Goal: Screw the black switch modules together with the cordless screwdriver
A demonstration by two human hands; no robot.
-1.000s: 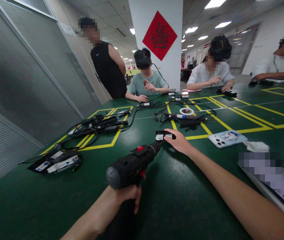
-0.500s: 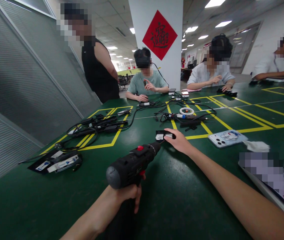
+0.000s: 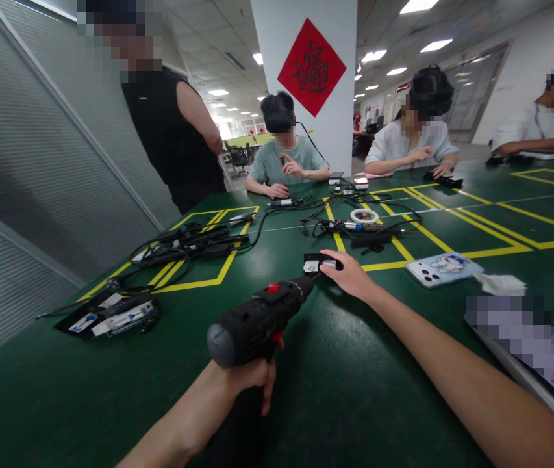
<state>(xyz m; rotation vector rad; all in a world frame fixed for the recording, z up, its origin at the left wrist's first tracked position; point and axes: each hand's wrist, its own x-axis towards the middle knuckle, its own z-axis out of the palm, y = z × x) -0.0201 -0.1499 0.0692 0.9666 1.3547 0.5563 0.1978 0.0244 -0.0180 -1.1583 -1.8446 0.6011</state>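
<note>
Wrapped round the handle of a black cordless drill (image 3: 252, 322) is my left hand (image 3: 252, 380), one finger by the red trigger. The drill points forward and to the right. Its bit meets or nearly meets a small black part with white and silver areas (image 3: 312, 265); the exact contact is too small to tell. My right hand (image 3: 347, 273) pinches this part at its right end, close above the green table (image 3: 345, 390). My right fingers partly cover the part.
Black cables and tools (image 3: 193, 244) lie inside yellow tape lines at left, with flat black pieces (image 3: 111, 315) nearer me. More tools (image 3: 354, 227) and a white ring (image 3: 364, 216) lie ahead. A phone (image 3: 442, 268) and tissue (image 3: 501, 285) are at right. Several people are around the table.
The standing person in black at the left has shifted further left. My hands, the drill and the small part look unmoved.
</note>
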